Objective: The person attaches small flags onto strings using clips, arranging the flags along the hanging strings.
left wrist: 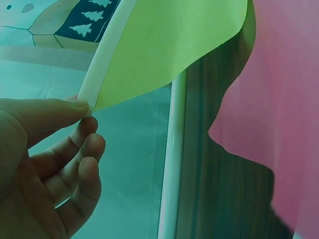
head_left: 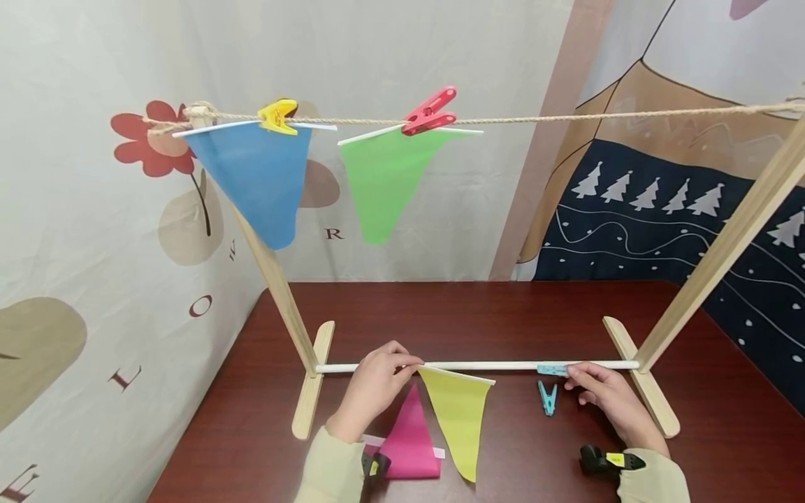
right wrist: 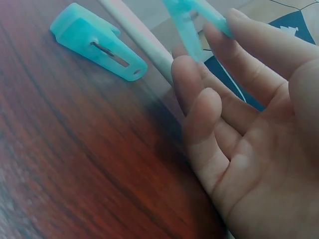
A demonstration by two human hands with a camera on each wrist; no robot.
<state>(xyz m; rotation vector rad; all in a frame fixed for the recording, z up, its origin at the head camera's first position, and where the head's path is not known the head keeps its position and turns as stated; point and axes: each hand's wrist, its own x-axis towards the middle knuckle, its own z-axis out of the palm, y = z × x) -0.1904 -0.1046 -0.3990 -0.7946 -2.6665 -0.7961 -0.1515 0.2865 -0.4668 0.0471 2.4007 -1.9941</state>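
Observation:
My left hand point(head_left: 379, 384) pinches one end of the white top strip of a yellow pennant point(head_left: 458, 412), thumb against fingertip in the left wrist view; the pennant hangs down from it. Between thumb and index finger, my right hand point(head_left: 613, 395) holds a light blue clothespin point(right wrist: 192, 22) by one handle end. A second light blue clothespin point(head_left: 548, 399) lies on the table beside that hand. A pink pennant point(head_left: 411, 440) lies under my left wrist, partly hidden by the sleeve and wrist camera.
A wooden frame carries a twine line point(head_left: 541, 119). On it hang a blue pennant point(head_left: 254, 175) under a yellow clothespin point(head_left: 277, 116) and a green pennant point(head_left: 390, 181) under a red clothespin point(head_left: 430, 113). A white crossbar point(head_left: 478, 365) joins the posts low over the dark red table point(head_left: 465, 314).

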